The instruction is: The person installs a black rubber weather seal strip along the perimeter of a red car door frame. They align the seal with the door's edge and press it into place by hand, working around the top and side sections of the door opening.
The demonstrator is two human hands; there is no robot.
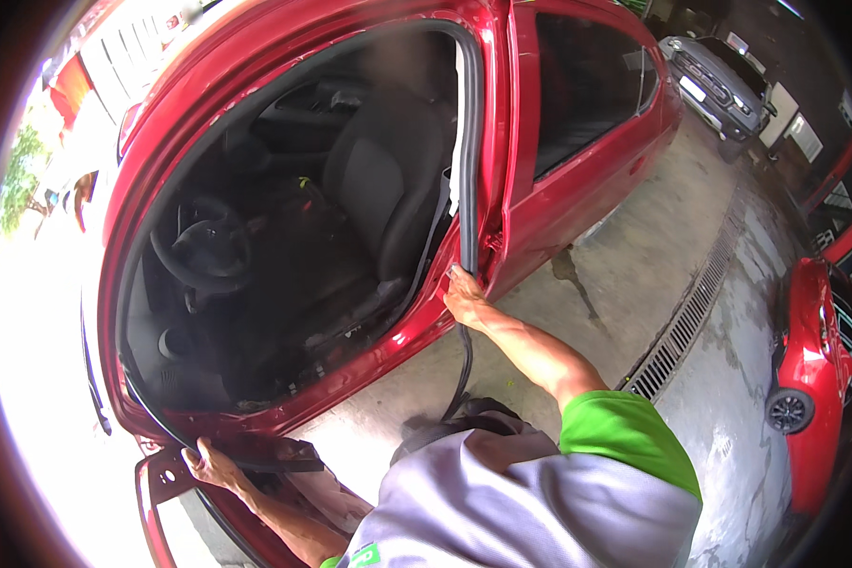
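Near the front end of the sill (350, 386), your left hand (213, 466) is touching a dark edge, its grip unclear; rightward, your right hand (464, 295) is pinching the seal (470, 170) low along the pillar (494, 123). Being probably light, soft and springy, it is favouring a fingertip hold close to the frame, without stretching.

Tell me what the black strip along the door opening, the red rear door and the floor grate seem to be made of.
Black strip: probably rubber, dull and smooth; its lower length hangs in a soft curve.
Red rear door: likely painted sheet metal, glossy, judging by its bright reflections, though paint hides the base.
Floor grate: perhaps metal, dull grey with regular slots; plastic can't be excluded.
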